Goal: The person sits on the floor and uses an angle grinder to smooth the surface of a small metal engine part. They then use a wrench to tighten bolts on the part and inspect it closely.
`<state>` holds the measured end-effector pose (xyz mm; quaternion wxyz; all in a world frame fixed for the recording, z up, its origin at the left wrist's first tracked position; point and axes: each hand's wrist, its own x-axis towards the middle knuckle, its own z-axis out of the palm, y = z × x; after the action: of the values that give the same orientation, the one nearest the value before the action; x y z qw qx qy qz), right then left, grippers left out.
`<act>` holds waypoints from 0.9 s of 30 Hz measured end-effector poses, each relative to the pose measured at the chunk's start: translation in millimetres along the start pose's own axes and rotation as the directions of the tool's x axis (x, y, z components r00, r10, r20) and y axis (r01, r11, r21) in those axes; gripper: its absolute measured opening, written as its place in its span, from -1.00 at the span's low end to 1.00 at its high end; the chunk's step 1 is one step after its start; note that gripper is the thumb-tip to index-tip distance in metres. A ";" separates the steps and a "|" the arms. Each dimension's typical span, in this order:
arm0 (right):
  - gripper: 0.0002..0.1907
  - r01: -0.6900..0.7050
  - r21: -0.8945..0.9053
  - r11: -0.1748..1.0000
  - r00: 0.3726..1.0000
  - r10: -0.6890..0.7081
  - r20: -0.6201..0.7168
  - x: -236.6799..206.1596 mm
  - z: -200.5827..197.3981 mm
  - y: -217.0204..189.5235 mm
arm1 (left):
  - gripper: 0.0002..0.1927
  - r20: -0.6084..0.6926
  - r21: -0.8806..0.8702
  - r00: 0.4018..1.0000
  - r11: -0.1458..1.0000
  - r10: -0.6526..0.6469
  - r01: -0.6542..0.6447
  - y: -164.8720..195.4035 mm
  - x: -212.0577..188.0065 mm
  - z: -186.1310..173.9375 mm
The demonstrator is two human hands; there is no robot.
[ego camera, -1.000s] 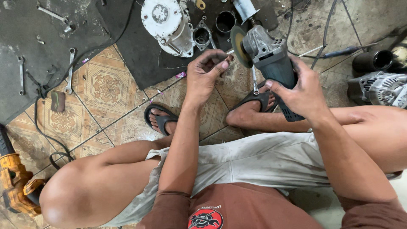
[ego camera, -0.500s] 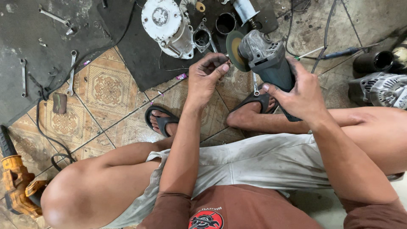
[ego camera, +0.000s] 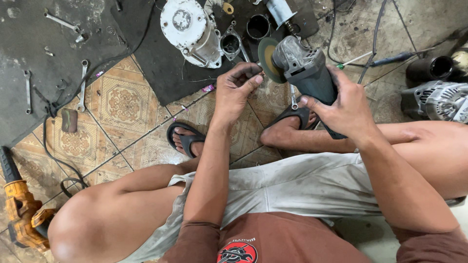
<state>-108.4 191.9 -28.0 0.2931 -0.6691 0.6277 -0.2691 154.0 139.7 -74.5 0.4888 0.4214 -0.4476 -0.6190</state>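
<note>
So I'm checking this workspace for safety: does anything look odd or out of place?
Yes. The left hand pinches something small right against the disc of the angle grinder held in the right hand, with no gloves and no disc guard visible. Wrenches and cables lie loose around the sandalled feet.

- The single camera is sitting on the person's head and is looking almost straight down.
- It is staying close to the raised hands and knees.
- It is facing the tiled floor (ego camera: 122, 104) ahead.
</note>
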 end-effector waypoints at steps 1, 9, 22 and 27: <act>-0.15 0.004 0.003 1.000 1.000 -0.004 0.000 -0.2 -0.3 -0.6 | -0.83 -0.004 -0.001 1.000 1.000 -0.010 0.010 0.7 0.1 0.2; -0.13 -0.056 -0.005 0.998 0.998 0.056 0.024 1.3 -1.5 -5.8 | -0.83 0.005 0.042 1.000 0.999 -0.022 0.022 5.4 -3.1 0.0; -0.09 0.020 -0.031 0.999 1.000 -0.020 0.013 -1.3 1.6 -2.5 | -0.84 -0.017 0.013 0.999 0.999 -0.035 0.035 -1.6 -3.3 -1.9; -0.11 -0.041 0.000 0.999 0.999 0.041 0.026 -0.6 0.8 -5.1 | -0.84 0.011 0.007 1.000 1.000 -0.002 0.002 -2.6 -2.9 -3.6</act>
<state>-104.4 192.7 -24.7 0.3068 -0.6594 0.6376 -0.2542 157.4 142.3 -77.7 0.4844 0.4200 -0.4518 -0.6203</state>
